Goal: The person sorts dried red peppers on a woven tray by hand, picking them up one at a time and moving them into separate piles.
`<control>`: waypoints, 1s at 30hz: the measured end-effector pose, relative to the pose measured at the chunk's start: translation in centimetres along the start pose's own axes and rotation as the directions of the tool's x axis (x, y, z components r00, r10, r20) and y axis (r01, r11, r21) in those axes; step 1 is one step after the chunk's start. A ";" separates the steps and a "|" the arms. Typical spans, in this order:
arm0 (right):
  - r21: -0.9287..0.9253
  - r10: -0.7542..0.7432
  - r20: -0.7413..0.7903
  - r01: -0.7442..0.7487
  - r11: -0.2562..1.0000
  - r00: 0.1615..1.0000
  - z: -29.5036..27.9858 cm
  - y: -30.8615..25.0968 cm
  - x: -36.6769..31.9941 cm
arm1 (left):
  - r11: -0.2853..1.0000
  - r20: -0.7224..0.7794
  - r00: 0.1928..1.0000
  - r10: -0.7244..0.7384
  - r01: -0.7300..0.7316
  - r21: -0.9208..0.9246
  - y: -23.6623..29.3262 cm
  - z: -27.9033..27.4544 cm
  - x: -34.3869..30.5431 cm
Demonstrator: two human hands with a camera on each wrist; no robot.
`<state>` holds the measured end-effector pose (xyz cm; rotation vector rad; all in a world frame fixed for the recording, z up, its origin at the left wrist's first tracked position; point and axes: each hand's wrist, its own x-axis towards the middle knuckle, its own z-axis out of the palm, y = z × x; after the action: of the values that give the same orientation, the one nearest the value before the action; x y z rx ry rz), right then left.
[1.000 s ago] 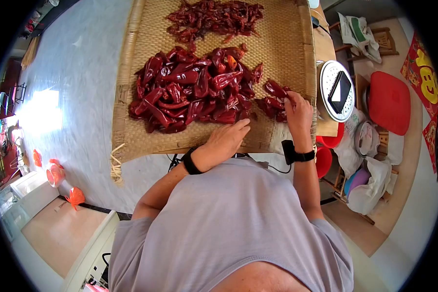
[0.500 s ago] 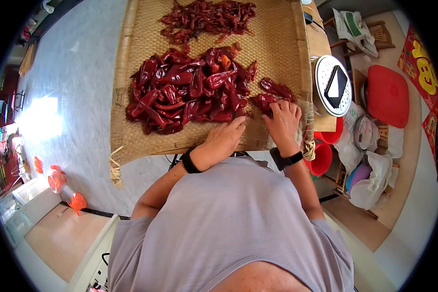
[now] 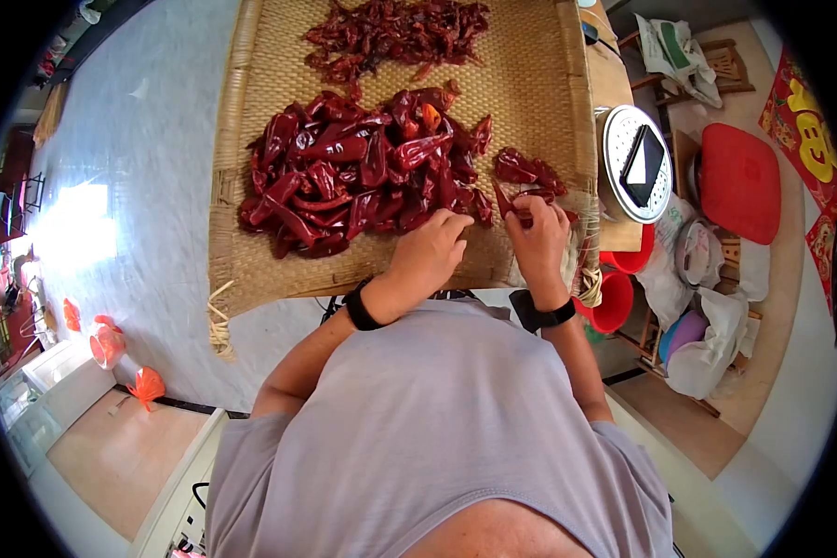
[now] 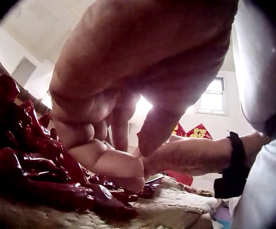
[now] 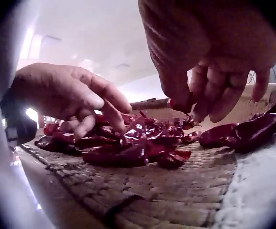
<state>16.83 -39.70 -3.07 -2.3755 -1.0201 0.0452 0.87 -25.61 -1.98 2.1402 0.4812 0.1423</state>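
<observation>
A large heap of glossy dark-red chili peppers (image 3: pixel 344 177) lies on a woven bamboo tray (image 3: pixel 530 93). My right hand (image 3: pixel 538 242) pinches a red chili pepper (image 3: pixel 502 200) between thumb and fingers, low over the tray at its near right side. Just beyond it sits a small group of chili peppers (image 3: pixel 530 170). Close to the heap's near right edge is my left hand (image 3: pixel 426 256), its fingers loosely bent and holding nothing. In the right wrist view the pinched chili is mostly hidden by the fingers (image 5: pixel 214 95).
Thinner, shredded-looking red pieces (image 3: pixel 395 37) lie in a separate pile at the tray's far end. Right of the tray, a phone (image 3: pixel 642 167) rests on a round perforated metal lid (image 3: pixel 614 149). Red buckets (image 3: pixel 612 305) and a red stool top (image 3: pixel 740 181) stand farther right.
My right hand has come back from the small group toward the tray's near edge and now pinches a chili pepper. The left hand has shifted slightly, its fingers more bent.
</observation>
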 end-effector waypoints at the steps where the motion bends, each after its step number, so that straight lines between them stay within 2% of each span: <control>1: 0.018 -0.021 0.019 0.021 1.000 1.000 0.1 -0.3 -0.1 | 1.000 -0.024 1.000 0.002 -0.002 0.002 -0.1 0.0 0.0; 3: 0.052 -0.062 0.055 0.059 0.997 0.997 0.3 -0.8 -0.4 | 1.000 -0.069 0.998 0.010 -0.010 0.003 -0.1 0.1 0.1; 6: 0.216 -0.113 0.177 0.073 0.974 0.978 1.2 -1.9 -1.0 | 0.997 -0.204 0.979 -0.021 0.005 -0.075 0.6 -0.1 0.3; 7: 0.294 -0.145 0.192 0.084 0.952 0.971 1.2 -2.6 -1.1 | 0.996 -0.203 0.979 0.028 -0.044 -0.077 0.9 -0.6 0.5; 10: 0.279 -0.240 0.223 0.174 0.944 0.945 1.4 -3.0 -1.0 | 0.986 -0.153 0.975 0.162 -0.155 0.059 -0.9 0.0 0.6; 13: 0.295 -0.143 0.205 0.078 0.952 0.968 1.3 -2.3 -0.5 | 0.992 -0.067 0.992 0.108 -0.103 0.077 -1.9 0.1 0.4; 16: 0.163 0.135 0.240 -0.177 0.971 0.961 0.8 -3.1 -0.1 | 0.991 -0.058 0.993 0.105 -0.100 0.085 -2.3 0.2 0.4; 19: 0.067 0.052 0.199 -0.066 0.996 0.979 2.2 -2.8 -0.2 | 0.995 -0.037 0.996 0.086 -0.084 0.057 -1.5 -0.2 0.3; 22: 0.247 0.006 0.279 -0.078 0.966 0.960 3.6 -2.1 0.0 | 0.992 0.012 0.994 0.106 -0.106 0.062 -1.3 -0.6 0.1; 25: 0.069 -0.034 0.203 0.021 0.997 0.979 2.8 -1.7 0.5 | 0.990 0.048 0.993 0.106 -0.110 0.084 -1.2 -0.5 -0.1; 28: -0.205 -0.170 -0.029 0.161 0.966 0.985 1.4 -0.3 3.2 | 0.990 0.045 0.994 0.103 -0.107 0.087 -1.4 -0.4 -0.4; 30: -0.282 -0.065 -0.021 0.057 0.958 0.998 1.6 0.6 4.2 | 0.989 0.044 0.993 0.110 -0.114 0.091 -1.6 -0.3 -0.4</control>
<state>19.85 -36.43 -4.02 -2.5866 -1.1504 -0.1690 -0.03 -24.69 -3.08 2.2586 0.3507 0.1432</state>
